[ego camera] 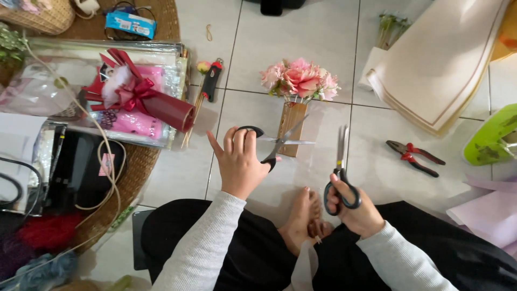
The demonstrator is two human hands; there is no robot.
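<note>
Hands are each gripping scissors: left hand (pixel 240 161) on an open pair (pixel 274 144), right hand (pixel 360 211) on a shut pair (pixel 341 170), both just below the pink bouquet (pixel 299 81). Rigid, light steel tools; handle loops are offering the safest hold.

A pink flower bouquet (pixel 299 81) is stood on the tiled floor (pixel 323 32). Red-handled pliers (pixel 414 157) are laid to its right, beside cream wrapping paper (pixel 436 70). A dark red wrapped bundle (pixel 141 101) is laid on a clear box (pixel 167 59), and a woven basket (pixel 46 19) is set at the top left.
</note>
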